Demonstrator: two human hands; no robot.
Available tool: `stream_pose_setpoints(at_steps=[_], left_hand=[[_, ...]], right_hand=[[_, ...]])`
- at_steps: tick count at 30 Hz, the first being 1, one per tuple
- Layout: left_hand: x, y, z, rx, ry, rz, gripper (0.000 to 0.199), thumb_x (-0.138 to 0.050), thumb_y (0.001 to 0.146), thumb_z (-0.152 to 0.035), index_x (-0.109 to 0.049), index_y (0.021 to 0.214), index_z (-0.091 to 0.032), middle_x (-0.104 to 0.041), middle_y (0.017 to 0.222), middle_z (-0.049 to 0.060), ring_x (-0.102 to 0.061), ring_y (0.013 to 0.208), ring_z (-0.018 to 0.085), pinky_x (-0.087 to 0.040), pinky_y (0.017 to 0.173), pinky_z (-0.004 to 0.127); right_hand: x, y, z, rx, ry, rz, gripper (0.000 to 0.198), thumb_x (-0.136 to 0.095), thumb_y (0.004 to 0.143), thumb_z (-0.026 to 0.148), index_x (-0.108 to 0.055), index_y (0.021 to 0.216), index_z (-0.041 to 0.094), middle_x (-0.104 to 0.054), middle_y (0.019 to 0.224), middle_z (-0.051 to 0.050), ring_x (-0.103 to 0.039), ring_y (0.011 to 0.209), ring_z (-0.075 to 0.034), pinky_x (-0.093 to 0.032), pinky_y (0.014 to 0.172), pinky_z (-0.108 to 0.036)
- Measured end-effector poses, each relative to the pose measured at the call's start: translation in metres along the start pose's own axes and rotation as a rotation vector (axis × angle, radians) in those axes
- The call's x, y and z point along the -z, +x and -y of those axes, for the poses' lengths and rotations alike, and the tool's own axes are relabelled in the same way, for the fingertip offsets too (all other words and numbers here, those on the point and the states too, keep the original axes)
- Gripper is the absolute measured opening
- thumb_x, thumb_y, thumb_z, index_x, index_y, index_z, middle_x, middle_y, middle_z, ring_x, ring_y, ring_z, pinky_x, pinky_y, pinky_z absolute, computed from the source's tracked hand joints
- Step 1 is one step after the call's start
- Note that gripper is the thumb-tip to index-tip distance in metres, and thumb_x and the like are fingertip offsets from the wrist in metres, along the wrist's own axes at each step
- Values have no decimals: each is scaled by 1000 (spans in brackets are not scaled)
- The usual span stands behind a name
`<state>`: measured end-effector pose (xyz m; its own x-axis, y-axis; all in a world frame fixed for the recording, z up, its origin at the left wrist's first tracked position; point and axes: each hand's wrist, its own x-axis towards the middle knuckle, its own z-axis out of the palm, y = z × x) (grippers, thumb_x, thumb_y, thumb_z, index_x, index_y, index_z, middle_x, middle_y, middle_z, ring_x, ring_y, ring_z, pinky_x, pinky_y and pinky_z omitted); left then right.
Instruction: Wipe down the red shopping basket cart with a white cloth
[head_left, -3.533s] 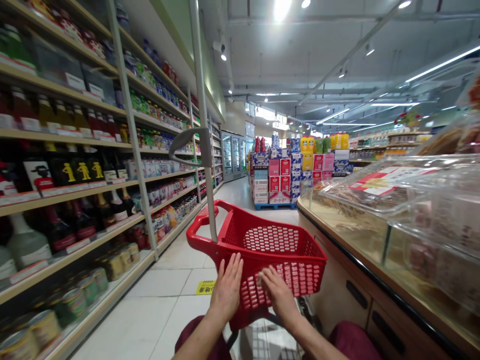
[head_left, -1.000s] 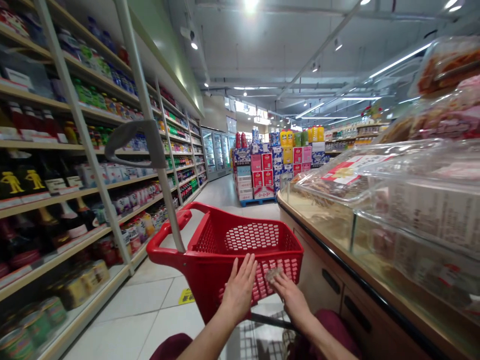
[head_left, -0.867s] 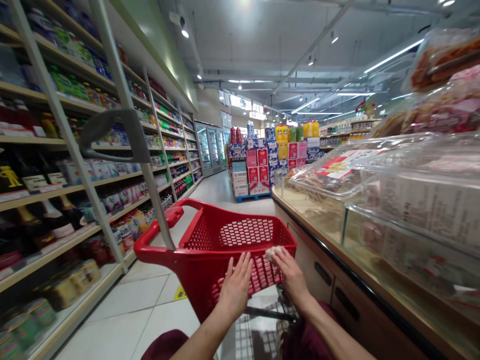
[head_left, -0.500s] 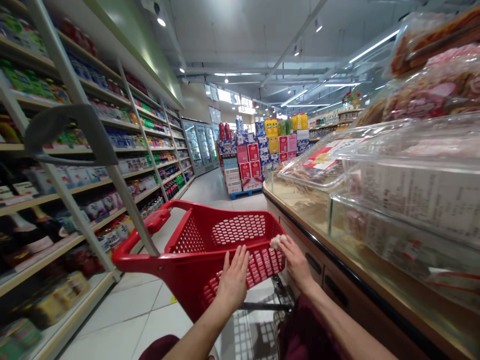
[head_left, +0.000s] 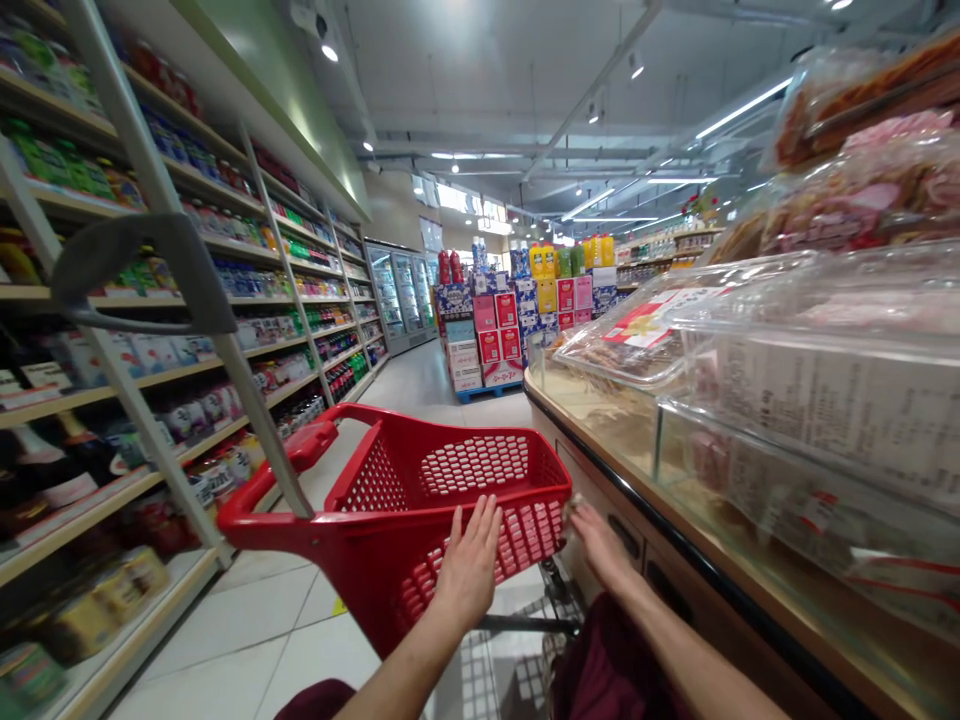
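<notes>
A red plastic shopping cart (head_left: 375, 515) with honeycomb-holed sides stands in front of me, its basket empty. My left hand (head_left: 472, 560) lies flat against the near side wall just under the rim, fingers stretched out. At the cart's right-hand corner, my right hand (head_left: 596, 540) is closed, fingers bent round a crumpled white cloth (head_left: 570, 507). Only a small bit of that cloth shows; the fingers hide the rest. A grey hooked handle (head_left: 142, 275) on a metal bar rises at the cart's left end.
Shelves of drinks (head_left: 262, 260) line the left side. On the right runs a glass-edged counter (head_left: 600, 420) stacked with clear plastic food boxes (head_left: 810, 370), close to my right arm. Ahead, stacked cartons (head_left: 499, 335) and juice bottles stand on a blue pallet (head_left: 491, 392).
My right hand has slid slightly down and outward from the rim to the cart's corner, and less of the white cloth shows. My left hand stays on the side wall.
</notes>
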<state>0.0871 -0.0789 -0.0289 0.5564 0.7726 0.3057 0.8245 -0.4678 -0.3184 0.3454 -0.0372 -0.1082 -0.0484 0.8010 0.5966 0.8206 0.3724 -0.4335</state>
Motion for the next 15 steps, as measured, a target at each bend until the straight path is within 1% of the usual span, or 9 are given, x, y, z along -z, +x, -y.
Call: stream_pose_setpoints(at_steps=[1,2,3,6,8,9,13,15], left_hand=[[1,-1,2,1,0,8,69,-37,69,-20,-15,134,-12,-14,144,9,-5,132,22,-9,105,47],[2,-2,5,6,2,14,70,-37,69,-20,-15,134,-12,-13,144,9,-6,132,21,-10,105,47],[4,-3,7,15,8,18,70,-37,69,-20,-15,134,-12,-13,144,9,-6,132,21,-10,105,47],[7,-5,12,57,36,16,69,-37,70,-20,-14,135,-11,-11,144,9,-7,132,22,-9,105,46],[9,-8,13,76,40,12,69,-37,70,-21,-14,135,-11,-11,144,9,-8,132,22,-9,105,47],[10,-10,14,79,37,12,69,-37,71,-21,-14,135,-11,-11,144,10,-7,132,22,-9,105,47],[14,-24,24,92,19,14,67,-36,72,-21,-15,134,-11,-12,144,9,-6,132,21,-10,106,46],[15,-30,30,111,12,12,66,-35,72,-22,-15,134,-11,-11,144,9,-5,132,21,-9,106,47]], right_hand=[[0,-3,0,3,-4,33,42,-38,69,5,-67,92,22,-64,102,-6,-52,107,-22,-47,86,-38],[1,-5,3,13,-1,24,42,-38,68,4,-67,93,22,-65,102,-6,-53,106,-22,-48,85,-38],[2,-4,7,25,8,-19,45,-36,68,4,-66,97,21,-63,105,-6,-51,108,-22,-47,86,-39],[8,9,31,109,61,-197,52,-33,71,3,-54,116,19,-51,123,-6,-37,121,-20,-37,98,-42],[3,15,49,181,85,-241,51,-35,74,5,-50,120,20,-48,126,-6,-31,124,-19,-34,100,-42],[-3,14,58,208,84,-227,49,-35,74,5,-51,119,20,-50,124,-6,-32,124,-19,-36,98,-43],[-28,-4,81,308,54,-52,45,-36,74,2,-60,108,20,-60,111,-8,-46,113,-22,-45,89,-42],[-28,-6,91,324,58,-64,44,-37,76,3,-58,111,20,-58,113,-8,-45,115,-23,-44,90,-42]])
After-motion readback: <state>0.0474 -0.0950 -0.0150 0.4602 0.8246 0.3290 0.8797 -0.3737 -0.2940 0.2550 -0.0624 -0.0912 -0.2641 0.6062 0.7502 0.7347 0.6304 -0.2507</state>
